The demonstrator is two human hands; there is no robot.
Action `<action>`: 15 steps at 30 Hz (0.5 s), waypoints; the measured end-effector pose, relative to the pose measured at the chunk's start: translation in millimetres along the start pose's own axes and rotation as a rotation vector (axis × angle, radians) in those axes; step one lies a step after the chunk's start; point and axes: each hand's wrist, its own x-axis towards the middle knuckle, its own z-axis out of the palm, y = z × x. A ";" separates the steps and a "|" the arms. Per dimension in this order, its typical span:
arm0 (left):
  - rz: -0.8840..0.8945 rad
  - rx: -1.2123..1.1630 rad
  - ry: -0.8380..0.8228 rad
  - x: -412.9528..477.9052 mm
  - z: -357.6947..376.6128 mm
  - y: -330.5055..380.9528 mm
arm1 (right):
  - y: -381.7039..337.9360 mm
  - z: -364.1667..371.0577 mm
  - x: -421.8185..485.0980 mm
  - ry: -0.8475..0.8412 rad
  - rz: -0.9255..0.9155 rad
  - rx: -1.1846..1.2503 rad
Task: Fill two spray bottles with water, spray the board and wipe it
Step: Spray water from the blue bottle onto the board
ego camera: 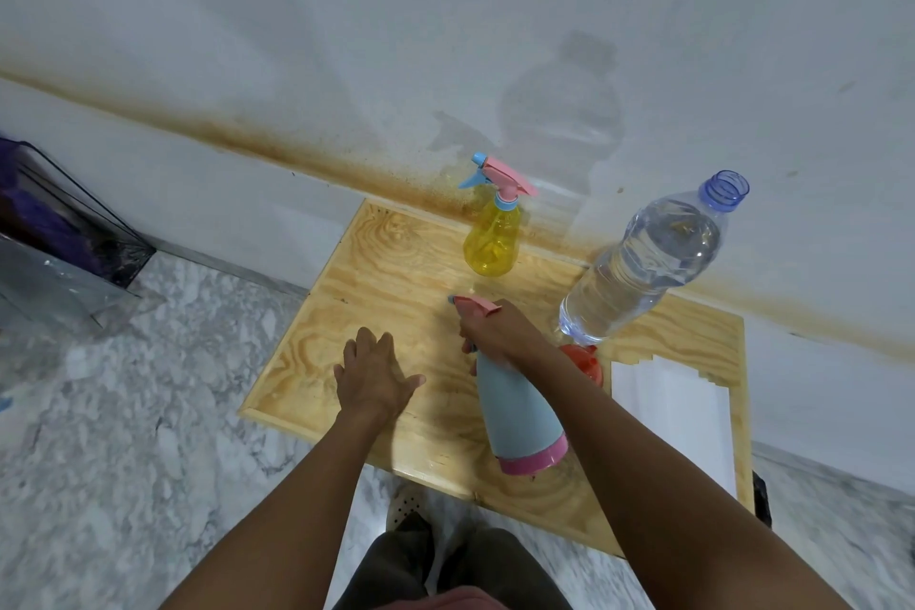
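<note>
A wooden board lies on the marble floor against the wall. My right hand grips the neck of a light blue spray bottle with a pink base and pink trigger head, held tilted above the board with its nozzle pointing away from me. My left hand hovers over or rests on the board's left part, fingers spread, holding nothing. A yellow spray bottle with a pink and blue head stands upright at the board's far edge.
A large clear water bottle, uncapped and mostly full, stands on the board's right side. An orange funnel sits behind my right wrist. White folded paper or cloth lies at the right. A dark-framed glass box stands left.
</note>
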 end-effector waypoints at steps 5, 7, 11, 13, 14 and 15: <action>0.006 0.006 -0.002 0.8 0.3 -1.2 | -1.5 -10.0 -16.5 0.111 -0.329 0.292; -0.001 0.010 -0.012 1.4 0.9 -1.2 | -2.9 -15.5 -23.6 0.153 -0.418 0.456; 0.012 0.003 0.014 2.0 1.1 -1.5 | -6.2 -19.0 -28.4 0.178 -0.493 0.568; 0.010 0.005 0.009 0.7 0.1 -0.8 | -7.6 -16.8 -28.1 0.211 -0.522 0.466; 0.010 0.010 0.007 0.2 -0.1 -0.3 | -6.7 -15.5 -28.4 0.223 -0.524 0.450; 0.009 0.014 0.007 -0.1 -0.2 0.3 | -5.5 -14.8 -28.5 0.244 -0.523 0.420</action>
